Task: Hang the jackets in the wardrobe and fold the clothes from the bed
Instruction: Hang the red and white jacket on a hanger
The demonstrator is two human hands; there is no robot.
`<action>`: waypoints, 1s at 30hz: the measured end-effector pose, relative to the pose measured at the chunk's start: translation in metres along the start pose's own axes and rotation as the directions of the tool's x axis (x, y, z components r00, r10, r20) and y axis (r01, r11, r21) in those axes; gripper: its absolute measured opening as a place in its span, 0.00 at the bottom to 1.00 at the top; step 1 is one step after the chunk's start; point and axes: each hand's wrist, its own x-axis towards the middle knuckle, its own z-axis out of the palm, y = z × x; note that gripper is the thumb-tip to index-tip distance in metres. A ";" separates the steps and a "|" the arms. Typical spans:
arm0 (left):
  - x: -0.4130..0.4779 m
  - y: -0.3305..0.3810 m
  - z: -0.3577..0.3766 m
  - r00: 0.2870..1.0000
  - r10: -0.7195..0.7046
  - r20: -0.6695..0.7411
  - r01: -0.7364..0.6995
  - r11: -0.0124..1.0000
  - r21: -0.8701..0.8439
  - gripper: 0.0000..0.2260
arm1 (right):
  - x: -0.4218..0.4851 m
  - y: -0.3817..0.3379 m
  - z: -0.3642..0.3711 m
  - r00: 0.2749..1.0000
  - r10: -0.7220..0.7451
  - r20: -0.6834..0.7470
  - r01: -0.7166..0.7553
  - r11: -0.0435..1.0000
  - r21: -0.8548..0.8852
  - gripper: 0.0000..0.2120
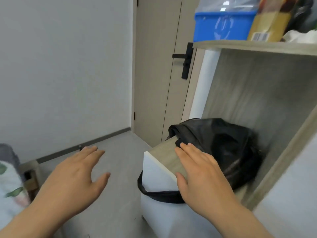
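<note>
Wood-grain boards of the wardrobe (257, 93) fill the right of the frame. Its open compartment has a black bag (228, 148) slumped on the bottom, and the bag's strap (154, 193) droops over the white front panel (159, 179) at lower centre.

Both hands are empty. The left hand (75, 172), low and left of centre, hovers flat above the grey floor (120, 165), its fingers (92, 152) straight and close together, thumb out. The right hand (202, 172) is spread flat over the panel's top edge, its fingers (187, 150) reaching the bag's rim. I cannot tell whether it presses on the wood or only floats above it.

No jacket or hanger shows. The clothes to fold are presumably on the bed (8, 177), of which only a flowered corner appears at the far left edge.

With nothing held, the step in hand looks like a turn toward the bed for the next garment. It would go best if the right hand lifts clear of the strap, so the bag is not dragged out. Each piece is best taken singly by the collar or shoulders.

The floor between bed and wardrobe is open but looks narrow. A shelf (253, 45) carrying a blue box (221, 26) juts out at upper right, and a black door handle (186, 60) sticks out at upper centre. Both could catch a jacket swung in carelessly.
</note>
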 end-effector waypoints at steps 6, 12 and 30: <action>0.048 -0.020 0.067 0.996 -0.025 0.089 0.024 1.000 0.019 0.31 | 0.053 -0.001 0.077 0.999 0.010 0.045 -0.014 0.996 0.084 0.32; 0.098 -0.042 0.128 0.986 -0.141 0.090 0.141 0.990 0.008 0.32 | 0.117 -0.014 0.161 0.991 0.027 0.131 -0.058 0.971 0.234 0.34; 0.101 -0.166 -0.115 0.652 -0.752 0.097 0.757 0.652 -0.034 0.28 | 0.346 -0.207 0.046 0.761 -0.501 0.412 0.202 0.786 0.584 0.31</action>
